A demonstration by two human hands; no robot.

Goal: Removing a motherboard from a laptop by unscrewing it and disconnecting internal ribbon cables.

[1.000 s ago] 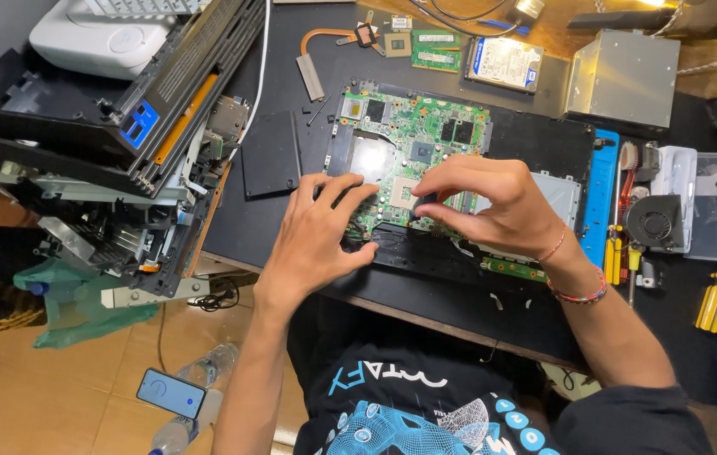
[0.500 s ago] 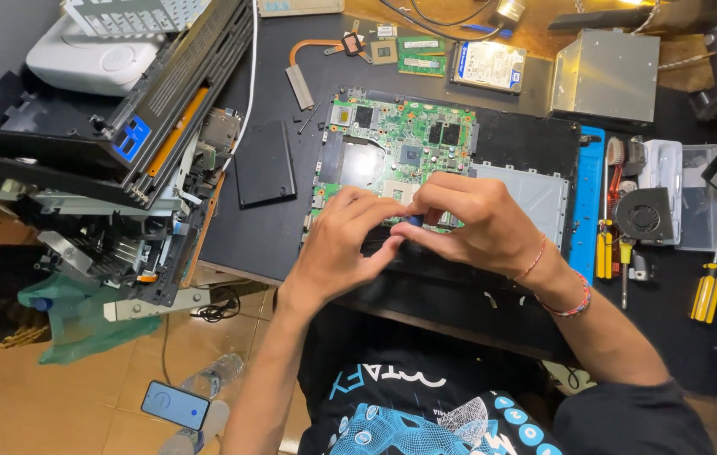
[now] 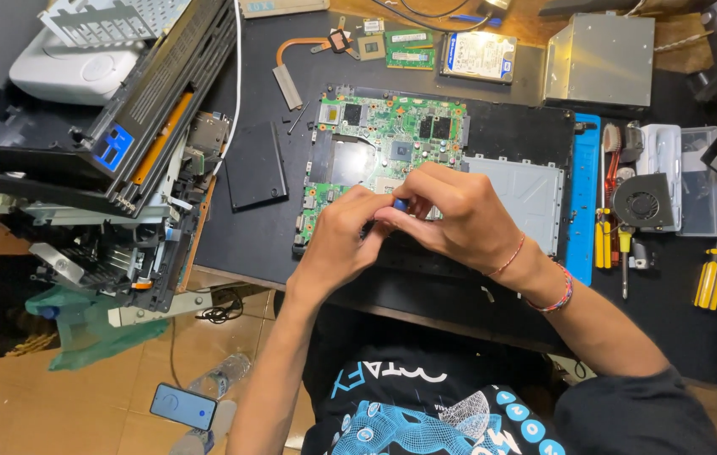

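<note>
Both hands working a small blue-tipped tool over an opened laptop's circuit board

Stacked printer parts (image 3: 97, 126) sit far left; the left hand (image 3: 337, 240) and right hand (image 3: 460, 219) meet above the green circuit board (image 3: 384, 139), fingers closed together around the blue tool (image 3: 399, 203), apparently mid-adjustment; screwdrivers (image 3: 708, 282) lie on the worktop (image 3: 257, 227) well right

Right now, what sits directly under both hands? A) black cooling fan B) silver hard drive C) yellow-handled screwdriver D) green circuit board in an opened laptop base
D: the left hand and right hand meet over the green circuit board; the hard drive, fan and yellow-handled screwdriver lie apart.
</note>
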